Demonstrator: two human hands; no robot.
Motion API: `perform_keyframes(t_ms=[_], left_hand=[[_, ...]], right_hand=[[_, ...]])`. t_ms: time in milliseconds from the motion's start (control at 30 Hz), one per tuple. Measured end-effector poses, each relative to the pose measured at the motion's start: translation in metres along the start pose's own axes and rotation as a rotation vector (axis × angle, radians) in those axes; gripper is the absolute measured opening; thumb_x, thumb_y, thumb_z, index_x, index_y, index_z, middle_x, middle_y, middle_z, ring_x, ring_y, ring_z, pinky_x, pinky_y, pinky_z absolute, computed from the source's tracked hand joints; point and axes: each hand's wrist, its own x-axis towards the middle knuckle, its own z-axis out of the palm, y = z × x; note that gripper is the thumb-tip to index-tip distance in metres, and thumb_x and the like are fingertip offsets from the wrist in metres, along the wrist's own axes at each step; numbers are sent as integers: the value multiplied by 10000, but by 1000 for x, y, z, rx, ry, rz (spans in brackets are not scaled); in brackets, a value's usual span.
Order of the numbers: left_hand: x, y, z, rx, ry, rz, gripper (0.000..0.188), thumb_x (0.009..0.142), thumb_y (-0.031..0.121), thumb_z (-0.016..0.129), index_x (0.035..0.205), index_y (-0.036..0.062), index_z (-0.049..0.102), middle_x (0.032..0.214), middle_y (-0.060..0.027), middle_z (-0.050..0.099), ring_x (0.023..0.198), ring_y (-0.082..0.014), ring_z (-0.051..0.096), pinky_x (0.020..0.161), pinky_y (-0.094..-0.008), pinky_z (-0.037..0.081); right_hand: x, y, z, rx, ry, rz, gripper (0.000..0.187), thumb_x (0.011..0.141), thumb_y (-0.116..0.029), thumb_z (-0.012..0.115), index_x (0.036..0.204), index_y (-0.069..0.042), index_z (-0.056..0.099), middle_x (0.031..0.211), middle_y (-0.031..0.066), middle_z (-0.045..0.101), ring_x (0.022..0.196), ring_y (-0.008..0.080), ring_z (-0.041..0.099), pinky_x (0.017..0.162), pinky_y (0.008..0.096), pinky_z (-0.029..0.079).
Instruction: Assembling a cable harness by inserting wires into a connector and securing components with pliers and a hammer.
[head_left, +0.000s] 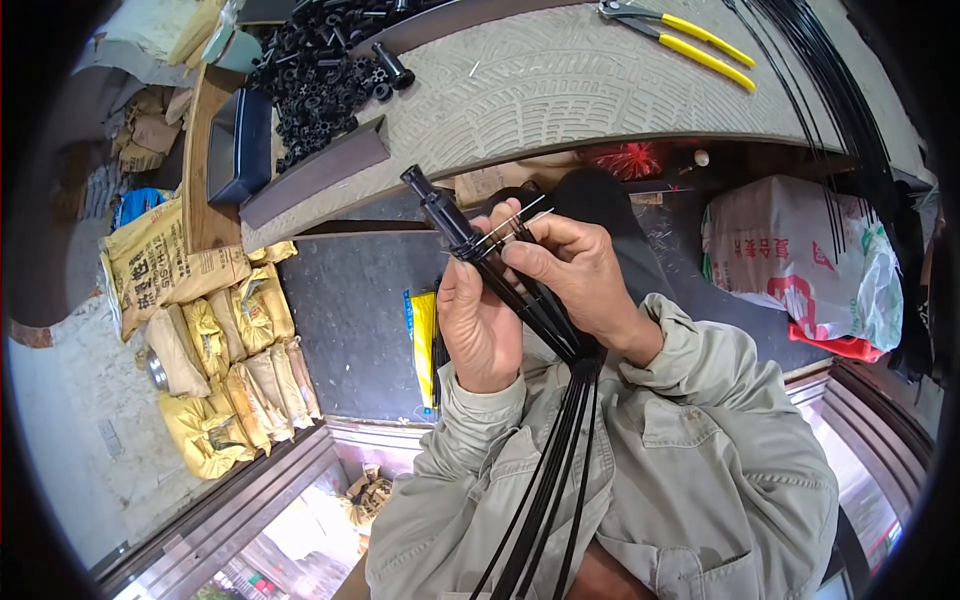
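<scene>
Over my lap I hold a black plastic umbrella runner (437, 208), tilted up to the left, with a bunch of thin black ribs (548, 470) trailing from it down across my shirt. My left hand (478, 330) is closed around the runner's lower end and the rib ends there. Thumb and fingers of my right hand (575, 268) pinch near a thin metal wire (512, 224) that sticks out beside the runner's notched ring. Where exactly the wire enters the ring is too small to tell, and some fingertips are hidden behind the parts.
Ahead lies a workbench (600, 85) with a heap of black plastic parts (320, 90), a dark blue box (240, 145), yellow-handled pliers (690, 45) and black rods (830, 80). Packages (225, 350) lie at left; a plastic bag (790, 245) stands at right.
</scene>
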Motion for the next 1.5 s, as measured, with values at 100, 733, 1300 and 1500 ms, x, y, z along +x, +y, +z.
perform_keyframes(t_ms=[100, 733, 1300, 1500], left_hand=[[0, 1, -1, -52, 8, -36, 367, 870, 236, 539, 1154, 4, 517, 1269, -193, 450, 1157, -267, 453, 1000, -376, 325], [-5, -1, -2, 5, -59, 85, 398, 883, 207, 509, 1212, -7, 449, 1329, -102, 384, 1275, -226, 294, 1065, -388, 241], [6, 11, -2, 397, -232, 73, 470, 918, 308, 400, 1208, -59, 448, 1371, -156, 328, 1165, -199, 439, 971, -313, 344], [-14, 20, 36, 43, -177, 137, 681, 866, 454, 469, 1321, -15, 276, 1242, -170, 460, 1154, -221, 446, 971, -300, 342]], right_hand=[[0, 3, -2, 28, -12, -31, 103, 841, -95, 597, 848, 8, 593, 749, -3, 580, 663, 28, 503, 575, 179, 421], [6, -1, -8, 102, -175, 210, 199, 772, -100, 663, 917, 29, 622, 814, 7, 605, 722, 47, 529, 650, 199, 435], [8, -18, -13, 215, -332, 277, 206, 766, -109, 662, 913, 19, 598, 807, 27, 609, 696, 70, 550, 658, 212, 444], [-1, -28, 6, -167, -173, -243, 141, 759, -17, 653, 867, 32, 578, 870, 46, 590, 811, 94, 542, 735, 236, 430]])
